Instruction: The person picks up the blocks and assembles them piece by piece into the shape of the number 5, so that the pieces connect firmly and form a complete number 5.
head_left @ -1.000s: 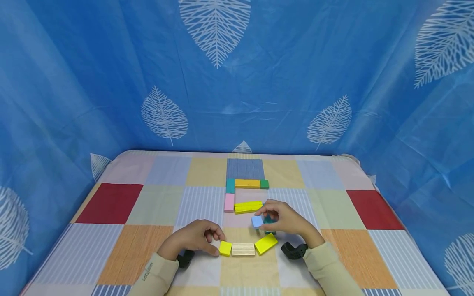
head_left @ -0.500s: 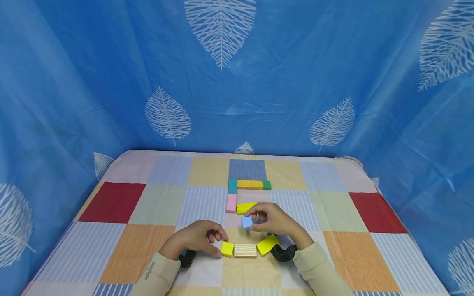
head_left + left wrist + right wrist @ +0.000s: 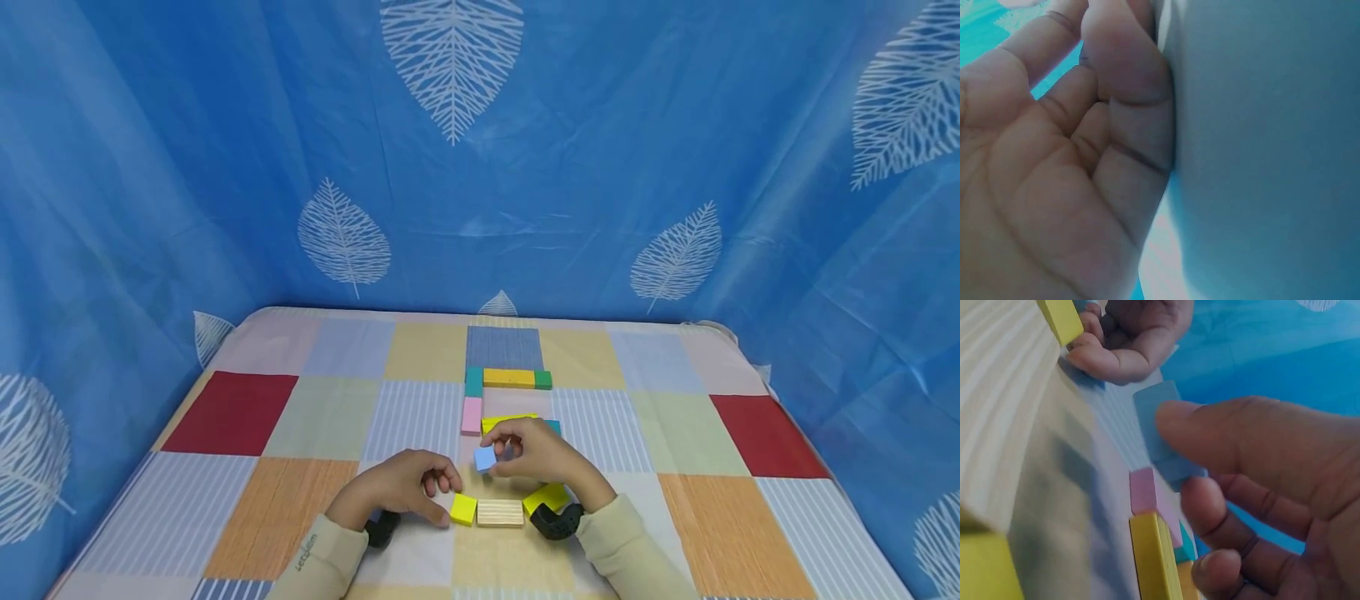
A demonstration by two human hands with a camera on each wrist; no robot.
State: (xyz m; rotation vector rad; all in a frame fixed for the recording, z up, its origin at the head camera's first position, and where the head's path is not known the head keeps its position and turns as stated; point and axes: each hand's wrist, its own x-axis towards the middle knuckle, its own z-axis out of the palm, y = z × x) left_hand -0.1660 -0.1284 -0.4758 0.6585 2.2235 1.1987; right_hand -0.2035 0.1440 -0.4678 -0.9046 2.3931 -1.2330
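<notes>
My right hand (image 3: 536,454) pinches a light blue block (image 3: 484,459) between thumb and fingertips. In the right wrist view that block (image 3: 1160,425) is raised above the tablecloth. My left hand (image 3: 405,487) rests on the table, fingers loosely bent, with its thumb and index fingertips right beside a small yellow block (image 3: 463,509). A striped natural-wood block (image 3: 500,513) lies to the right of this yellow one. Farther right is a longer yellow block (image 3: 547,497), set at a slant and partly covered by the right wrist's black strap. The left wrist view shows only the left palm (image 3: 1054,187) and bent fingers.
Beyond the hands, a pink block (image 3: 471,416), a teal block (image 3: 474,382), an orange block (image 3: 508,378) and a green block (image 3: 543,380) form a corner. Yellow pieces (image 3: 510,417) lie nearer, partly behind the right hand. Blue leaf-print curtains (image 3: 480,208) enclose the patchwork-covered table (image 3: 307,500).
My right hand has carried the light blue block leftward, from near the right side of the layout to above the gap behind the wooden block. My left hand has stayed by the small yellow block.
</notes>
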